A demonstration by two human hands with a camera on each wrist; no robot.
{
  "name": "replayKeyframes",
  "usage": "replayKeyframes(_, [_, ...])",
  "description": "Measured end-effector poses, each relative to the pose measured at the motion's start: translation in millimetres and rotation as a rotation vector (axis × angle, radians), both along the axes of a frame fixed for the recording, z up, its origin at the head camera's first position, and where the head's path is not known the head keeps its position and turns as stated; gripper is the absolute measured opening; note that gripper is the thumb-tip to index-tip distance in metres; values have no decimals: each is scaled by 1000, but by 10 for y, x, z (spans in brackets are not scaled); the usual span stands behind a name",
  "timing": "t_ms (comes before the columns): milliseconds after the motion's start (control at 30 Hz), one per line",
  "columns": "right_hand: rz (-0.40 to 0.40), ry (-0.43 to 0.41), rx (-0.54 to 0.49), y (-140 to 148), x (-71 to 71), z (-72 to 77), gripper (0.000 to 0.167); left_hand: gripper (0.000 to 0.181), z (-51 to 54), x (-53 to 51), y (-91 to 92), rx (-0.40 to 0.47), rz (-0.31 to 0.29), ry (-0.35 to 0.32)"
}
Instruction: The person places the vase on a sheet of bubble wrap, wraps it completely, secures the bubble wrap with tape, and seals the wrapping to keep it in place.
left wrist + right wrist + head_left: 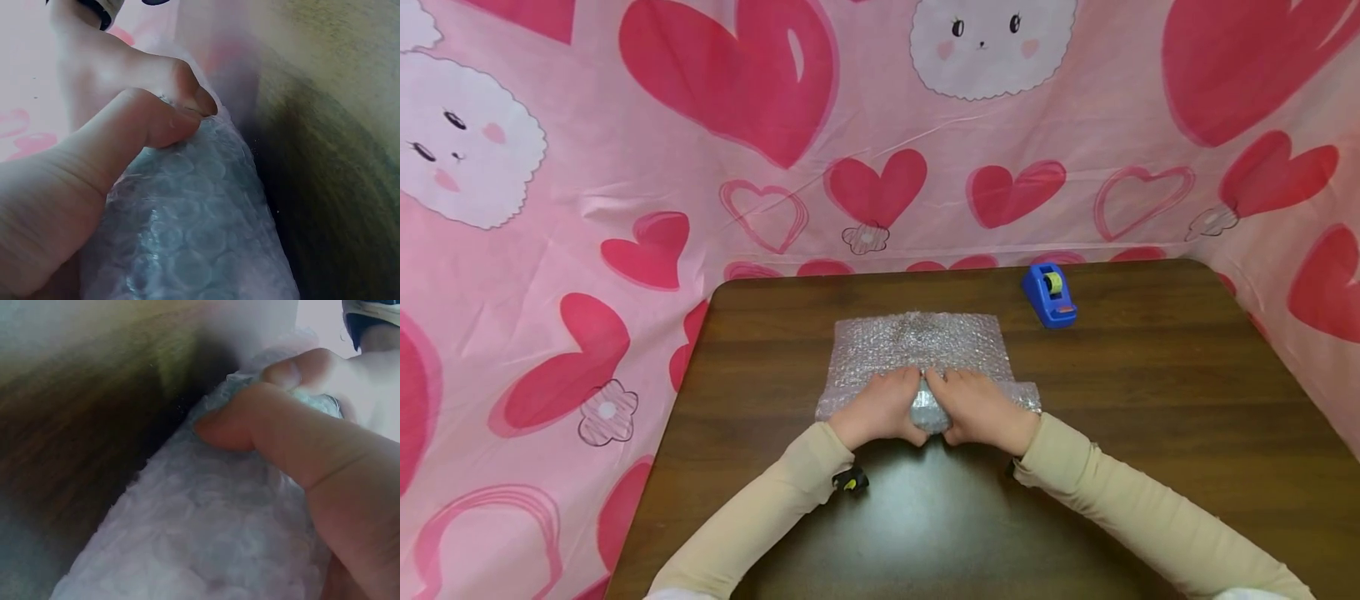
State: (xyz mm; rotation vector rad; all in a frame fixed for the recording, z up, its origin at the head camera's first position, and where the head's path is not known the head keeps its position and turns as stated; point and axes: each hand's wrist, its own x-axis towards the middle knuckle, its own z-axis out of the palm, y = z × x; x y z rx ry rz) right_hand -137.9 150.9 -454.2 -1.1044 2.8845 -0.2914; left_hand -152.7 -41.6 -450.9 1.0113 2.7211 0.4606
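Note:
A sheet of clear bubble wrap lies on the table, its near end rolled into a thick bundle. What is inside the bundle is hidden; a bluish-grey tone shows through the layers. My left hand grips the roll left of its middle, thumb on the near side and fingers over the top. Close beside it, my right hand holds the roll in a mirrored way. The right wrist view shows that thumb pressed against the bubbled surface. The far part of the sheet lies spread out beyond both hands.
A blue tape dispenser with a yellowish roll stands at the back right of the dark wooden table. Behind and to the sides hangs pink cloth printed with hearts.

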Motion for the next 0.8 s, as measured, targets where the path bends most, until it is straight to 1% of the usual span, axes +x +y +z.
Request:
replayKeyframes(200, [-7,-121,-42,17,-51,35,78,70,3,-40,2,23,1,-76])
replayKeyframes(300, [-18,-160,-35,18,-69,37,76,71,10,-52,2,9,-3,-87])
replayKeyframes(400, [-21,-185,-29,18,-85,37,74,72,20,-60,6,-23,-9,-63])
replayKeyframes(500, [-16,-212,-33,26,-98,44,74,74,34,-69,8,-39,-6,-67])
replayKeyframes(667, [-21,-298,-51,46,-111,63,76,74,59,-78,1,-33,-3,-114])
replayKeyframes(800, [-34,-365,-55,50,-111,82,76,70,69,-83,-18,-42,-3,-135])
